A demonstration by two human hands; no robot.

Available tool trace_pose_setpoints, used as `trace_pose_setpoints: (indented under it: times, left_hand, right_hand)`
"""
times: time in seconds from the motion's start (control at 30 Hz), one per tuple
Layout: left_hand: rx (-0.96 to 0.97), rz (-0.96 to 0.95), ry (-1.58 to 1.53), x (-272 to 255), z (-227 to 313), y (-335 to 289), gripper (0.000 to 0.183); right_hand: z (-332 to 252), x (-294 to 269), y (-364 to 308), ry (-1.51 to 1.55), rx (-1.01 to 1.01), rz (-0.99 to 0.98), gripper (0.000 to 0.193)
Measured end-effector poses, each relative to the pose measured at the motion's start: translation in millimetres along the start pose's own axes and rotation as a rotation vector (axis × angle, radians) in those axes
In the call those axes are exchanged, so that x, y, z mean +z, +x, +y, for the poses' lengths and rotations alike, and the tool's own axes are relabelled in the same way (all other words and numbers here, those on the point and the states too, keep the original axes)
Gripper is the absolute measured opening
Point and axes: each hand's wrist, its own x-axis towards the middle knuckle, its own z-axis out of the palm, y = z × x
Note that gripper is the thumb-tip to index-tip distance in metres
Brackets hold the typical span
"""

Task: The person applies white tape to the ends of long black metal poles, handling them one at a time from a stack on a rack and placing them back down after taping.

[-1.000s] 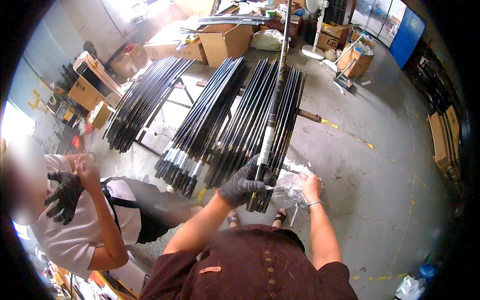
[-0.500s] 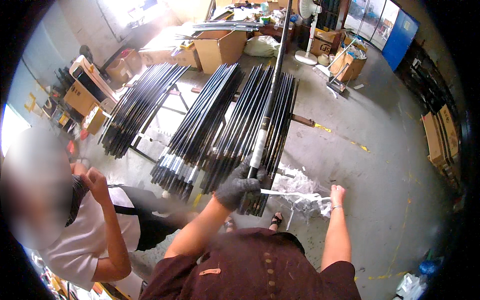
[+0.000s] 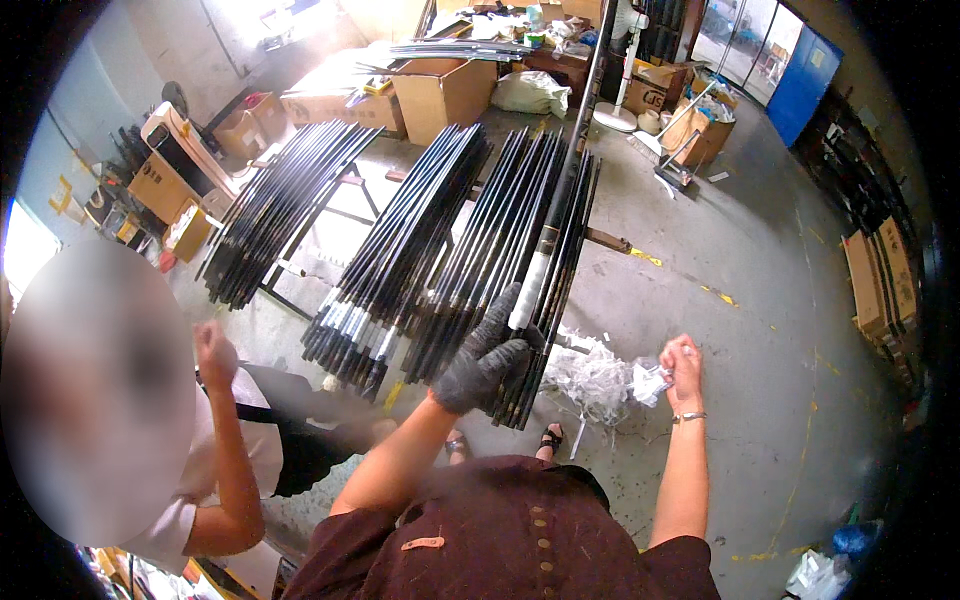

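My left hand [image 3: 485, 365], in a dark grey glove, is wrapped round the near end of a long black rod [image 3: 562, 200]. A white band [image 3: 531, 288] circles this rod just beyond my fingers. The rod slants away over the rightmost bundle of black rods [image 3: 490, 220]. My bare right hand [image 3: 683, 366] is closed on a crumpled white plastic strip [image 3: 650, 384], held out to the right. Beside that strip is a tangled heap of white and clear plastic strips [image 3: 592, 378].
More black rod bundles [image 3: 400, 240] [image 3: 285, 215] rest on a metal rack to the left. At my left stands a person in a white shirt [image 3: 190, 510]. Cardboard boxes [image 3: 440, 95], a white fan [image 3: 615, 115] and a broom [image 3: 675, 170] stand farther back.
The white strip stretched between my hands has come away from the rod and is bunched at my right hand. The rod has tilted slightly right. The other person's hand has lowered.
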Motion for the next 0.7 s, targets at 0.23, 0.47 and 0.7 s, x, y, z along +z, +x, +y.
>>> trace_pose_setpoints:
  times: [0.23,0.47,0.7]
  left_hand:
    - [0.083,0.095,0.310,4.5,-30.2,8.4,0.062]
    - [0.383,0.248,0.574,26.7,-22.0,8.2,0.053]
    - [0.207,0.125,0.318,6.7,-28.8,6.3,0.045]
  right_hand:
    - [-47.7,148.3,-37.8,-0.606,-0.142,-0.328,0.039]
    - [-57.2,211.5,-39.1,-0.791,-0.391,-0.299,0.023]
    - [-74.1,213.8,-41.6,-0.666,-0.337,-0.536,0.011]
